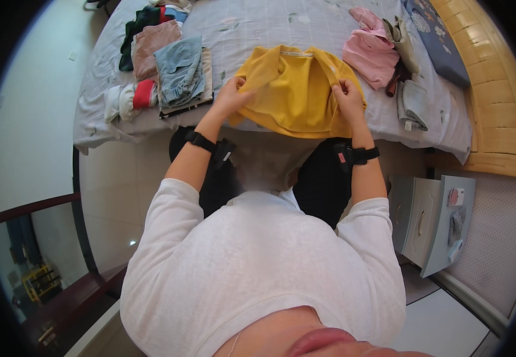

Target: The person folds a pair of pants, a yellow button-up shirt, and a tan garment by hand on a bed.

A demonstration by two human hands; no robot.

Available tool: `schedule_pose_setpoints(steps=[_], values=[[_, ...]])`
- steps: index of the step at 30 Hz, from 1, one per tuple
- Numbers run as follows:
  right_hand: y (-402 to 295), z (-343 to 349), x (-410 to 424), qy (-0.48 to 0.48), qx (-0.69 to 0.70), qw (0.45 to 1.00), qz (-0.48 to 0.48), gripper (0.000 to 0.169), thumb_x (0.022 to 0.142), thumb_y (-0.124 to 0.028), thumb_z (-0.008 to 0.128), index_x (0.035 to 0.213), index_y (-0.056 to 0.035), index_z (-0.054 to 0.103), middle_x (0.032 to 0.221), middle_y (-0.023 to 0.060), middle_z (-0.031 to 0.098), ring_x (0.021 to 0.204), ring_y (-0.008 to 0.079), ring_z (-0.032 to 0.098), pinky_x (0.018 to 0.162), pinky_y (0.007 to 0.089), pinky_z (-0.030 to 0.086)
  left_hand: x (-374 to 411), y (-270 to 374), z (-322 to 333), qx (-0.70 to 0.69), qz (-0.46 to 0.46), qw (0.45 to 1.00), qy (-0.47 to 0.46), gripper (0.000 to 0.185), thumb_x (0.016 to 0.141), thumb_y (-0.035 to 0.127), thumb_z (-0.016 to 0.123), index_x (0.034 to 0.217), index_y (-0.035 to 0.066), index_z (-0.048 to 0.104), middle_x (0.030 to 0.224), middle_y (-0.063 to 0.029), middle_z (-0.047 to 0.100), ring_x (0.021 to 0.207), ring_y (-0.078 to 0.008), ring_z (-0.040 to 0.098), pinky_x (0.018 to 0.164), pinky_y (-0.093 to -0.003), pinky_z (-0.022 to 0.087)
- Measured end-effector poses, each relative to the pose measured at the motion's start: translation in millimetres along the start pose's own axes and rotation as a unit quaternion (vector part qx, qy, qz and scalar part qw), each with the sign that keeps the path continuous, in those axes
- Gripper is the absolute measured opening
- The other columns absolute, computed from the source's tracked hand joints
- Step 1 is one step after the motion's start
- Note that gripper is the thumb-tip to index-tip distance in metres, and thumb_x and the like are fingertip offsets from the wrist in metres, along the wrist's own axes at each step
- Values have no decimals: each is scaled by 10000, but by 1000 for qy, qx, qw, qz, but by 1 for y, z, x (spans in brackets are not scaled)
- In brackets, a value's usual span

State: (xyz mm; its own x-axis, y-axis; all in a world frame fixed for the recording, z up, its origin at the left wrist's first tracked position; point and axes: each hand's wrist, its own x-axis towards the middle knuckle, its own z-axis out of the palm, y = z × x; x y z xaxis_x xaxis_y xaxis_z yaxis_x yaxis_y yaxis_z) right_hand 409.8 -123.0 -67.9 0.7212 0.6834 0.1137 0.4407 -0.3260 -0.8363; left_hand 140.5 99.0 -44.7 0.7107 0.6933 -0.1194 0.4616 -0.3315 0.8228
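Note:
A yellow long-sleeved garment (300,102) lies spread at the near edge of the bed, its collar with a pale label away from me. My left hand (235,93) pinches its left side, and my right hand (348,98) grips the right side near a small white mark. The front panels look parted, with the inside back showing between them. Its lower hem reaches the mattress edge, above my knees. Each of my wrists wears a black strap with a small device.
Left on the bed sheet (240,26) are folded denim (179,71), a pink garment (153,47) and a white-and-red roll (130,100). Rightward lie pink clothing (369,58), a grey folded garment (413,105) and a dark blue cushion (438,49) by the wooden headboard (490,80). A nightstand (447,218) stands right.

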Motion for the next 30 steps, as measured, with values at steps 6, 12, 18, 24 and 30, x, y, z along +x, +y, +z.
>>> schedule_pose_setpoints(steps=[6, 12, 18, 24, 30], values=[[-50, 12, -17, -192, 165, 967, -27, 329, 905, -204, 640, 1176, -26, 588, 933, 3, 594, 798, 81, 571, 710, 243, 481, 14, -6, 10, -96, 51, 994, 17, 344, 827, 313, 669, 976, 14, 588, 847, -48, 609, 726, -118, 537, 638, -278, 448], [-60, 37, -44, -225, 81, 970, -52, 347, 912, -279, 580, 1134, -14, 616, 959, 91, 663, 893, 196, 618, 786, 302, 483, -2, 38, 12, -284, 7, 958, -35, 313, 909, 256, 615, 1137, 50, 557, 1016, -17, 607, 804, -99, 602, 682, -231, 484], [-33, 52, -56, -230, 258, 927, 146, 447, 959, -394, 499, 1098, 14, 617, 1027, 107, 670, 943, 209, 613, 844, 322, 458, 22, -31, 8, 126, 84, 981, 121, 416, 799, 176, 654, 1166, 3, 562, 1097, -223, 599, 871, -321, 648, 772, -352, 519], [-43, 59, -61, -172, 196, 963, 70, 449, 900, -415, 598, 1090, -8, 624, 991, 110, 654, 933, 213, 606, 875, 340, 452, 49, -5, -28, -16, 180, 945, 274, 337, 804, 74, 631, 1129, 22, 560, 945, -144, 623, 792, -266, 656, 719, -338, 509], [-98, 62, -84, -45, -95, 977, -184, 502, 755, -319, 734, 1142, -32, 593, 1143, 177, 563, 1043, 343, 552, 875, 390, 464, 29, -10, -17, -22, 219, 942, 254, 252, 828, 82, 625, 1063, 11, 569, 881, -107, 622, 800, -211, 655, 705, -302, 511]])
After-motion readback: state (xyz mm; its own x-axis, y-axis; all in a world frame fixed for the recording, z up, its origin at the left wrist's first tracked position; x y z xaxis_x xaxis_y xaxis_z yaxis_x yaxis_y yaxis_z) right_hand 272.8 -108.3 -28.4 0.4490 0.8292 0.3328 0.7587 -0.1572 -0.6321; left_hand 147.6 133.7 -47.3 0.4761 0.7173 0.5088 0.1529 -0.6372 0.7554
